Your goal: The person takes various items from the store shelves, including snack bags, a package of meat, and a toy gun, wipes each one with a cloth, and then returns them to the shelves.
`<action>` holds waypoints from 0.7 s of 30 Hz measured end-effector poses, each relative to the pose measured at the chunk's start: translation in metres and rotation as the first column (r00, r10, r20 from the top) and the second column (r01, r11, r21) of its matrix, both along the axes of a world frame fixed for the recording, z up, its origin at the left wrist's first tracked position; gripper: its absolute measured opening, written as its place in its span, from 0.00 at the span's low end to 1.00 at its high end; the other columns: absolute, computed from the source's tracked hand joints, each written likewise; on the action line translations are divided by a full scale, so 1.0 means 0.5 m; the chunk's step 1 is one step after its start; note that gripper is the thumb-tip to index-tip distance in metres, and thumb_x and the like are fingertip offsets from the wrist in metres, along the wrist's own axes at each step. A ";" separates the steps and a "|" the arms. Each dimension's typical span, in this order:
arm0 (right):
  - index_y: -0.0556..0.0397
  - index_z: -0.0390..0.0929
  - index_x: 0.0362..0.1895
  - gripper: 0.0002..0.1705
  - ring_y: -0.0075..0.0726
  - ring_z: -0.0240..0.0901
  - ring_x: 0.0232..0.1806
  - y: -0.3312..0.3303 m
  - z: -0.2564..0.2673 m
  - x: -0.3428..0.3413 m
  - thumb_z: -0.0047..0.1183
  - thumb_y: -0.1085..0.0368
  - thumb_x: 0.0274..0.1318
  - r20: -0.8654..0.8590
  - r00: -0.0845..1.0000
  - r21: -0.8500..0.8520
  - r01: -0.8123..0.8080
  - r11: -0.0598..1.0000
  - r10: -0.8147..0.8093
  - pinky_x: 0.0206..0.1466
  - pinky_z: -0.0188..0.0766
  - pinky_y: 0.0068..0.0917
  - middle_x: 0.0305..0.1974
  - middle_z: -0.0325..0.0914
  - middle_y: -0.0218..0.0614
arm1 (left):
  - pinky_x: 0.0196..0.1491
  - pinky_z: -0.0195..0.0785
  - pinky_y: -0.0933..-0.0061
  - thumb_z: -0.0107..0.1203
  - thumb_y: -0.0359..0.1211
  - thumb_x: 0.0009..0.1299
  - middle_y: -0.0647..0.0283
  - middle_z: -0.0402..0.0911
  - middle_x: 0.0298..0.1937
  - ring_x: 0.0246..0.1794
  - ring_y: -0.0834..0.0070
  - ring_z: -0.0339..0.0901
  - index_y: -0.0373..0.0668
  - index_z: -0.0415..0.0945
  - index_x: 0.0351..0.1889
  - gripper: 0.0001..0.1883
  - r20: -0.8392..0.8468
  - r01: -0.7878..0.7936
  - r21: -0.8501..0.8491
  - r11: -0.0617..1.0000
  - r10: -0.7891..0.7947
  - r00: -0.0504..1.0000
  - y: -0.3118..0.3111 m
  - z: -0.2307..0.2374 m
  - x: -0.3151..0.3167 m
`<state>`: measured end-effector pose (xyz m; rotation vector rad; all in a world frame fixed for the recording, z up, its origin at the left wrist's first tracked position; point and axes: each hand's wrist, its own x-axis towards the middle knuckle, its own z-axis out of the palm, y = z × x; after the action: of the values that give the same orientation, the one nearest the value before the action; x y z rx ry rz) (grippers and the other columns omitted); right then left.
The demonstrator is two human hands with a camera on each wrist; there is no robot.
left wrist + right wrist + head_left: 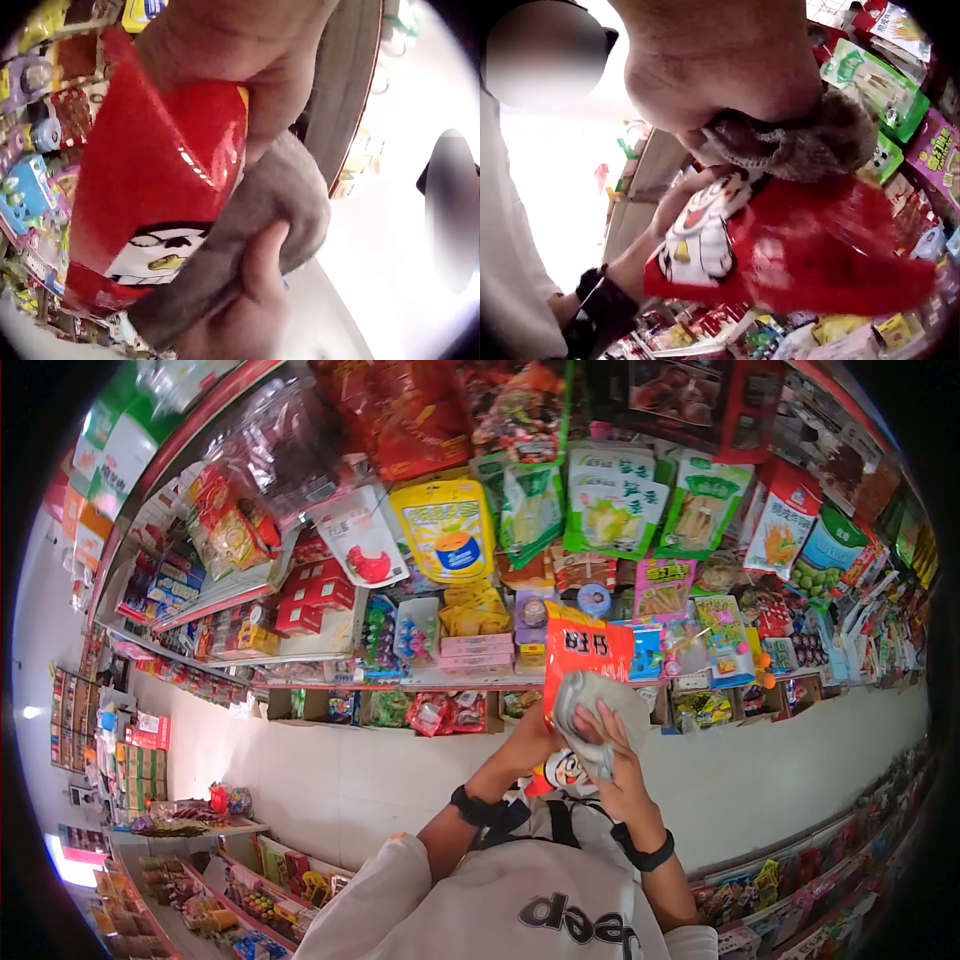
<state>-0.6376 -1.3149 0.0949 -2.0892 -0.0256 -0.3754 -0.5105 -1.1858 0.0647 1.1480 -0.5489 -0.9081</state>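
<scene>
Gripping red bag (588, 647) in left hand (530, 740), holding grey cloth (628, 700) against it in right hand (622, 775); seemingly midway through wiping, with placing on twelve-o'clock shelf (405, 684) probably remaining.

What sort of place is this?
Probably a snack shop or small grocery: a yellow bag, green bags and stacked red boxes are crowded together on the shelves, like stock for sale.
</scene>
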 end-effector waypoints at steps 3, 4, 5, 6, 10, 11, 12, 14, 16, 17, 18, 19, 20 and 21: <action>0.60 0.71 0.52 0.19 0.37 0.59 0.62 0.045 -0.055 -0.014 0.47 0.67 0.55 -0.236 0.957 0.393 0.254 0.884 -0.170 0.64 0.51 0.34 0.58 0.66 0.46 | 0.48 0.68 0.74 0.59 0.24 0.58 0.64 0.77 0.46 0.45 0.78 0.73 0.37 0.69 0.52 0.22 0.074 0.066 0.009 0.998 -0.066 0.995 0.044 0.016 0.044; 0.61 0.71 0.51 0.19 0.34 0.62 0.58 0.054 -0.064 -0.001 0.46 0.66 0.56 -0.310 0.923 0.504 0.362 0.784 -0.227 0.61 0.54 0.32 0.55 0.69 0.44 | 0.49 0.68 0.74 0.59 0.25 0.58 0.64 0.77 0.46 0.45 0.78 0.73 0.37 0.69 0.52 0.22 0.117 0.113 0.039 0.993 -0.117 0.986 0.051 0.004 0.049; 0.62 0.71 0.51 0.18 0.31 0.64 0.55 0.063 -0.073 0.012 0.45 0.66 0.58 -0.379 0.882 0.599 0.466 0.651 -0.281 0.59 0.57 0.30 0.52 0.71 0.43 | 0.49 0.68 0.74 0.59 0.25 0.58 0.65 0.77 0.46 0.44 0.78 0.73 0.37 0.69 0.52 0.22 0.163 0.160 0.069 0.985 -0.170 0.972 0.059 -0.003 0.057; 0.64 0.70 0.50 0.18 0.28 0.65 0.52 0.076 -0.072 0.041 0.44 0.65 0.59 -0.233 0.892 0.705 0.429 0.564 -0.387 0.56 0.58 0.29 0.50 0.72 0.41 | 0.50 0.67 0.73 0.59 0.26 0.59 0.65 0.77 0.45 0.46 0.78 0.73 0.38 0.69 0.52 0.22 0.188 0.264 0.150 0.953 -0.290 0.938 0.073 0.017 0.057; 0.63 0.68 0.54 0.22 0.51 0.60 0.61 0.182 -0.014 0.106 0.43 0.61 0.59 0.041 0.892 0.052 0.448 0.893 -0.450 0.68 0.44 0.45 0.56 0.67 0.52 | 0.49 0.67 0.74 0.57 0.22 0.57 0.67 0.76 0.43 0.46 0.79 0.72 0.38 0.69 0.51 0.22 0.078 0.230 -0.026 0.973 -0.227 0.971 0.133 -0.019 0.047; 0.61 0.67 0.55 0.24 0.57 0.51 0.66 0.221 0.014 0.105 0.43 0.61 0.57 0.025 0.937 0.052 0.347 0.936 -0.349 0.70 0.33 0.50 0.59 0.62 0.54 | 0.49 0.67 0.74 0.57 0.21 0.56 0.66 0.76 0.44 0.46 0.78 0.72 0.37 0.69 0.51 0.23 0.030 0.163 -0.035 0.986 -0.162 0.986 0.159 -0.030 0.058; 0.60 0.68 0.54 0.24 0.55 0.50 0.67 0.240 0.002 0.099 0.45 0.61 0.55 0.013 0.967 0.057 0.254 0.965 -0.255 0.70 0.34 0.50 0.60 0.62 0.52 | 0.49 0.67 0.74 0.57 0.20 0.55 0.66 0.76 0.44 0.46 0.78 0.72 0.37 0.69 0.51 0.23 -0.015 0.093 -0.043 0.995 -0.093 0.996 0.185 -0.046 0.074; 0.60 0.70 0.53 0.24 0.53 0.50 0.67 0.261 -0.006 0.087 0.47 0.62 0.52 -0.026 0.999 -0.082 0.043 0.996 -0.046 0.70 0.35 0.49 0.60 0.63 0.50 | 0.47 0.69 0.75 0.53 0.17 0.54 0.66 0.76 0.46 0.46 0.77 0.74 0.38 0.68 0.54 0.26 -0.153 -0.002 -0.069 0.998 -0.008 0.988 0.232 -0.050 0.111; 0.60 0.70 0.52 0.22 0.52 0.51 0.67 0.273 -0.050 0.091 0.48 0.62 0.54 -0.127 0.980 0.265 0.182 0.947 -0.153 0.70 0.35 0.50 0.58 0.65 0.53 | 0.46 0.70 0.75 0.56 0.19 0.56 0.64 0.77 0.46 0.46 0.77 0.74 0.37 0.67 0.54 0.24 -0.213 0.000 0.027 1.000 0.006 0.977 0.263 -0.024 0.132; 0.59 0.70 0.52 0.22 0.52 0.51 0.67 0.279 -0.064 0.097 0.47 0.62 0.54 -0.263 0.945 0.467 0.302 0.831 -0.195 0.70 0.35 0.50 0.58 0.65 0.53 | 0.47 0.70 0.75 0.57 0.21 0.57 0.63 0.77 0.46 0.45 0.77 0.75 0.37 0.67 0.54 0.24 -0.210 0.017 0.047 0.999 -0.007 0.978 0.275 -0.016 0.132; 0.59 0.70 0.53 0.22 0.52 0.50 0.67 0.286 -0.061 0.115 0.47 0.62 0.54 -0.248 0.943 0.479 0.318 0.818 -0.222 0.70 0.34 0.50 0.59 0.64 0.54 | 0.48 0.70 0.74 0.59 0.22 0.58 0.63 0.77 0.47 0.45 0.76 0.75 0.36 0.67 0.54 0.24 -0.206 0.035 0.069 0.997 -0.020 0.978 0.287 -0.010 0.132; 0.58 0.70 0.53 0.22 0.52 0.49 0.68 0.292 -0.058 0.134 0.46 0.62 0.55 -0.232 0.940 0.490 0.334 0.806 -0.249 0.70 0.33 0.51 0.60 0.62 0.55 | 0.48 0.70 0.74 0.59 0.23 0.59 0.62 0.77 0.47 0.46 0.77 0.75 0.36 0.68 0.54 0.24 -0.124 0.053 0.054 0.997 -0.046 0.991 0.296 -0.010 0.123; 0.57 0.70 0.54 0.22 0.51 0.48 0.68 0.298 -0.054 0.153 0.46 0.63 0.55 -0.216 0.937 0.501 0.348 0.792 -0.276 0.70 0.32 0.51 0.60 0.61 0.55 | 0.47 0.70 0.74 0.59 0.22 0.58 0.63 0.77 0.47 0.46 0.78 0.75 0.37 0.68 0.53 0.24 -0.061 0.035 0.025 0.999 -0.033 0.998 0.300 -0.013 0.111; 0.56 0.70 0.54 0.22 0.52 0.47 0.69 0.313 -0.035 0.173 0.46 0.63 0.55 -0.079 0.953 0.324 0.302 0.897 -0.293 0.70 0.32 0.51 0.61 0.60 0.55 | 0.47 0.70 0.74 0.58 0.22 0.58 0.64 0.77 0.47 0.46 0.77 0.75 0.37 0.68 0.54 0.23 -0.087 -0.004 0.030 1.000 0.006 0.996 0.310 -0.012 0.108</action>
<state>-0.5509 -1.1584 0.0775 -1.7608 0.3574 -0.4982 -0.4566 -1.0306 0.0589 1.1304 -0.4631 -0.9597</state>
